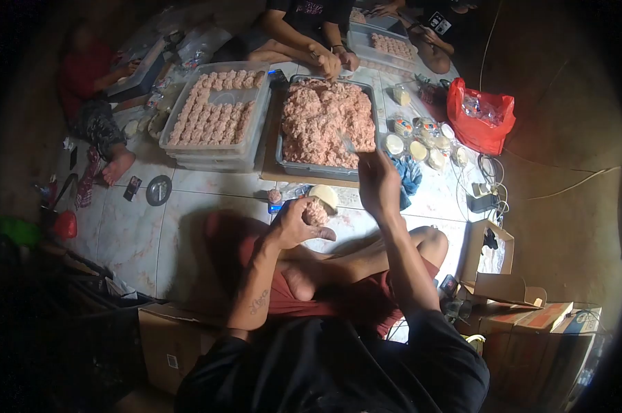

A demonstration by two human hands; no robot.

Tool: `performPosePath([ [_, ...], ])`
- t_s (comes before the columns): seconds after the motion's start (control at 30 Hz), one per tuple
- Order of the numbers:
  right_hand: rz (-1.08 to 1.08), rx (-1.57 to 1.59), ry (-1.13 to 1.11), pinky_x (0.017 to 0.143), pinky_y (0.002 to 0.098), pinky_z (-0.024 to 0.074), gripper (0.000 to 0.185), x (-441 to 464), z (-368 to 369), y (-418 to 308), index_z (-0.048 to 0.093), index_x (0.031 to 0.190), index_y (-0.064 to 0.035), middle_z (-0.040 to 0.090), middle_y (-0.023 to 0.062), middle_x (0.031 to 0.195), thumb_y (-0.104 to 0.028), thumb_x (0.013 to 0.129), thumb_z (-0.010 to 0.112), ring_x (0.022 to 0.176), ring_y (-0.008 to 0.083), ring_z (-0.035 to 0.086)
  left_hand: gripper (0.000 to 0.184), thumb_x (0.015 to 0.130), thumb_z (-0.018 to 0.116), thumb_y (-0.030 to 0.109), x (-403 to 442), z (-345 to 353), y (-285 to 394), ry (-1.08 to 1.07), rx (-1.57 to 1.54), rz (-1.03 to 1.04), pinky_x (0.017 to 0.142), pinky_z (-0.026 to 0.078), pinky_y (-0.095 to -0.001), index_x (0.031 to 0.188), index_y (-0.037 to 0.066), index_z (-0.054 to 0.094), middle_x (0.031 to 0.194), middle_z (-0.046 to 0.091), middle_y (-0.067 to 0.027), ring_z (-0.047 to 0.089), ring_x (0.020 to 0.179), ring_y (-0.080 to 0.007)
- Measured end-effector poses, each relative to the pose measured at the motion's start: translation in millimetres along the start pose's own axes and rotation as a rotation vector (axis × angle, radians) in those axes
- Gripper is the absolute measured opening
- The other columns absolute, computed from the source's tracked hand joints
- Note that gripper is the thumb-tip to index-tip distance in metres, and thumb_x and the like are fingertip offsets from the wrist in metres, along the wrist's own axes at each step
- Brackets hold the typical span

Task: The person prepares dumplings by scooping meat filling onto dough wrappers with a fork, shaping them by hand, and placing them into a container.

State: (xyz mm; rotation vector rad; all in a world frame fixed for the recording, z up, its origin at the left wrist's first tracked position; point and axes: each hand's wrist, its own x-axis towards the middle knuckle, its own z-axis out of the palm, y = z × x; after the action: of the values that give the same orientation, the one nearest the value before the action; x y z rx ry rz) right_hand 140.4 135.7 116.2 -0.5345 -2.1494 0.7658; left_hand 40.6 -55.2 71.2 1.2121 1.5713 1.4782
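My left hand is closed around a small lump of pink minced meat, with the thumb stretched out to the side. Whether a wrapper lies under the lump is hidden by my fingers. Just beyond that hand is a round, pale stack of dough wrappers. My right hand grips a flat metal utensil, its handle covered by my fingers. The utensil's tip is at the near edge of a big mound of minced meat, heaped in a grey tray.
Left of the tray, a clear plastic box holds rows of meat dumplings. Wrapper packs, a blue cloth and a red plastic bag lie to the right. Across the tray, a co-worker's hands reach toward the meat.
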Motion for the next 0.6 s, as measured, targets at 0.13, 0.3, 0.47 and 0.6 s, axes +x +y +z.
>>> performPosePath([
  [0.13,-0.079,-0.496,-0.384,0.075,0.0482,0.0526,0.020,11.3,49.0,122.9,0.068,0.097,-0.0007,0.063,0.0265,0.089,0.000,0.088,0.051,0.086,0.0430,0.065,0.043,0.066,0.095,0.028,-1.8,9.1,-12.2,0.094,-0.182,0.084,0.081,0.050,-0.0277,0.093,0.006,0.070,0.086,0.066,0.0014,0.059,0.084,-0.0097],
  [0.3,-0.062,-0.258,-0.414,0.077,0.0496,0.0529,0.021,8.0,-13.3,11.9,0.066,0.095,0.0042,0.063,0.0293,0.096,-0.004,0.088,0.048,0.091,0.0458,0.064,0.035,0.067,0.094,0.016,0.9,-0.8,-5.4,0.241,-0.006,0.064,0.071,0.049,-0.0269,0.083,0.006,0.064,0.076,0.062,0.0002,0.056,0.072,-0.0095],
  [0.47,-0.163,0.056,-0.645,0.075,0.0485,0.0480,0.017,-33.6,-48.7,-48.1,0.062,0.102,0.0059,0.059,0.0257,0.091,0.002,0.087,0.055,0.083,0.0435,0.058,0.032,0.070,0.091,0.011,15.3,6.5,-22.9,0.323,0.045,0.187,0.064,0.050,-0.0263,0.084,0.006,0.063,0.071,0.063,-0.0005,0.055,0.066,-0.0086],
  [0.6,0.004,-0.010,-0.550,0.073,0.0466,0.0489,0.013,-26.8,-62.3,-64.5,0.062,0.100,0.0047,0.060,0.0253,0.091,0.001,0.089,0.056,0.085,0.0444,0.059,0.042,0.072,0.090,0.012,15.8,7.2,-26.3,0.208,0.211,-0.046,0.074,0.054,-0.0285,0.104,0.002,0.064,0.089,0.070,-0.0065,0.061,0.080,-0.0095],
])
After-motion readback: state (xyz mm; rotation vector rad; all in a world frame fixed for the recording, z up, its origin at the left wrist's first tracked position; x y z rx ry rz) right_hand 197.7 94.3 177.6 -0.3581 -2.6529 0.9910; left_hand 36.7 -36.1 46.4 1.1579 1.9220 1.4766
